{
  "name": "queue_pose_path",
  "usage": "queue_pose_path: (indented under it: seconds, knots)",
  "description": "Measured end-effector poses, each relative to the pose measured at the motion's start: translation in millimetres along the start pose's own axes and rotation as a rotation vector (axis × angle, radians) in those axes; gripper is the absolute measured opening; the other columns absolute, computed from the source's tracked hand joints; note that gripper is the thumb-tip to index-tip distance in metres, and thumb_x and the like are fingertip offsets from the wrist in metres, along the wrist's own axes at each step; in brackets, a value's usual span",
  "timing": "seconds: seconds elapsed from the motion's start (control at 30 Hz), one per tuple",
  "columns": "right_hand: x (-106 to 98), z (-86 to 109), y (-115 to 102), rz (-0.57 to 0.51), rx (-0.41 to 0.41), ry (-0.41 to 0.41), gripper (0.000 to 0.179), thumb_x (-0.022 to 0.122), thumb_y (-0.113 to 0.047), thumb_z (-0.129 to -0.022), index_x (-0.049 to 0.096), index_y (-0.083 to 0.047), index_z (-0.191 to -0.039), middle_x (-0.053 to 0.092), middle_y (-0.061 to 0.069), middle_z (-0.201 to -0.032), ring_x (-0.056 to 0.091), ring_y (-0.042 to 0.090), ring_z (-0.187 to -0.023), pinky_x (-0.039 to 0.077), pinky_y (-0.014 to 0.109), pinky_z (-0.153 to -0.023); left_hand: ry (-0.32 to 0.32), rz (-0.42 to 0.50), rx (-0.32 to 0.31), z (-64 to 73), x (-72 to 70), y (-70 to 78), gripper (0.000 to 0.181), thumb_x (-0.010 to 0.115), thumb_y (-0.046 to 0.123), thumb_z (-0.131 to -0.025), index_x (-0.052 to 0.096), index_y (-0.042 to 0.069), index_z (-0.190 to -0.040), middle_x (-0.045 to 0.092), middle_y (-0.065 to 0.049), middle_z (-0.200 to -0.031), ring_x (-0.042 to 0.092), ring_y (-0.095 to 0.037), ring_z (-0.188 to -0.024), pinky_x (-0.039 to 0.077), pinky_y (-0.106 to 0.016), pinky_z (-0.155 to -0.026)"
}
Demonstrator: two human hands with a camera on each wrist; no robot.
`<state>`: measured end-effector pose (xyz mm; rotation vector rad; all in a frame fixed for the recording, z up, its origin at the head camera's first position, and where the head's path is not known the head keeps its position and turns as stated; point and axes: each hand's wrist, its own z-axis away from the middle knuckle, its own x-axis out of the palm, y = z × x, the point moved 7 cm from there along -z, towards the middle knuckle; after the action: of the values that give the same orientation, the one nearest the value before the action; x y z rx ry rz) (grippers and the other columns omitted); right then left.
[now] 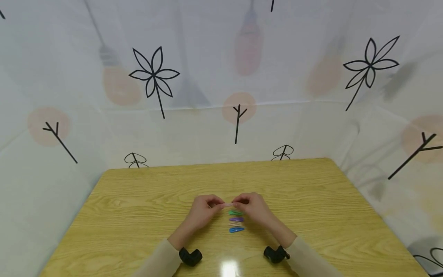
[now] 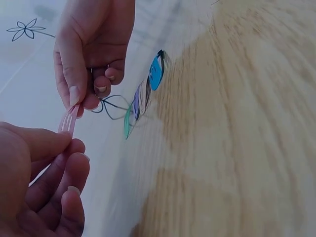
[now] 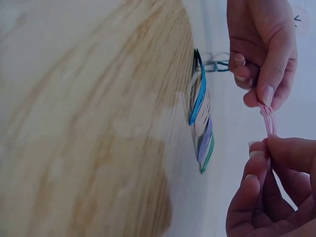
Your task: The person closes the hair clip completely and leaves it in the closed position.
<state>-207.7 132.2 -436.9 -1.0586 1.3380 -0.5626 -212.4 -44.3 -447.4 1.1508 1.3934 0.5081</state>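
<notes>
A pink snap hair clip [image 2: 69,120] is stretched between both hands above the table. My left hand [image 1: 202,209] pinches one end between thumb and fingertips, and my right hand [image 1: 254,209] pinches the other end the same way. Just below the hands lies a column of hair clips: a green clip [image 1: 235,212] nearest them, then a purple clip [image 1: 237,219], a beige clip [image 1: 235,224] and a blue clip [image 1: 237,229] closest to me. In the right wrist view the pink clip [image 3: 267,121] shows its slotted middle, while its ends are covered by fingers.
The wood-grain table [image 1: 145,215] spreads out on all sides of the hands. A pale cloth [image 1: 207,134] with printed plants hangs behind it and at both sides. Black wrist cameras are strapped over the sleeves [image 1: 160,257]. A light glare shows at the front edge.
</notes>
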Motion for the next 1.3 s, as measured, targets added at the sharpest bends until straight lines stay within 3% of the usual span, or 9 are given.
queue_pose_path:
  seconds: [0.27, 0.43, 0.6, 0.73, 1.3]
  knots:
    - [-4.4, -2.3, 16.5, -0.001, 0.050, 0.018, 0.008, 0.072, -0.014, -0.093, 0.077, -0.008, -0.093, 0.071, -0.001, -0.090, 0.058, 0.014, -0.078, 0.048, 0.027, -0.066, 0.005, 0.008, -0.019, -7.8, 11.4, -3.4, 0.004, 0.072, 0.019, -0.094, 0.074, 0.016, -0.092, 0.069, 0.008, -0.083, 0.061, -0.008, -0.070, 0.051, -0.027, -0.065]
    - [-5.3, -2.0, 19.3, -0.003, 0.083, -0.014, 0.006, 0.071, -0.011, -0.093, 0.076, -0.008, -0.093, 0.069, 0.000, -0.090, 0.056, 0.016, -0.077, 0.047, 0.029, -0.063, -0.014, 0.011, -0.045, -11.7, 18.4, -9.2, 0.004, 0.072, 0.018, -0.094, 0.075, 0.016, -0.092, 0.068, 0.008, -0.082, 0.060, -0.008, -0.068, 0.049, -0.027, -0.064]
    - [-4.5, -2.9, 24.6, 0.025, 0.118, -0.020, 0.005, 0.072, -0.010, -0.092, 0.077, -0.010, -0.091, 0.069, -0.001, -0.091, 0.056, 0.015, -0.080, 0.047, 0.032, -0.069, -0.033, -0.022, -0.066, -14.2, 22.5, -12.9, 0.005, 0.072, 0.020, -0.093, 0.075, 0.018, -0.090, 0.067, 0.009, -0.080, 0.059, -0.008, -0.068, 0.048, -0.028, -0.064]
    - [-2.2, -4.1, 27.8, 0.077, 0.119, -0.031, 0.006, 0.072, -0.011, -0.092, 0.077, -0.012, -0.089, 0.069, -0.003, -0.090, 0.057, 0.014, -0.081, 0.047, 0.033, -0.075, -0.041, -0.066, -0.094, -16.4, 23.3, -16.7, 0.005, 0.074, 0.023, -0.092, 0.075, 0.021, -0.088, 0.065, 0.011, -0.078, 0.057, -0.008, -0.068, 0.047, -0.028, -0.064]
    - [-3.2, -5.6, 27.8, 0.168, 0.097, -0.031, 0.006, 0.070, -0.011, -0.093, 0.072, -0.011, -0.087, 0.064, -0.004, -0.084, 0.055, 0.013, -0.080, 0.046, 0.035, -0.075, -0.061, -0.136, -0.131, -18.0, 29.3, -16.5, 0.009, 0.077, 0.026, -0.089, 0.075, 0.020, -0.082, 0.061, 0.010, -0.071, 0.055, -0.008, -0.063, 0.046, -0.027, -0.060]
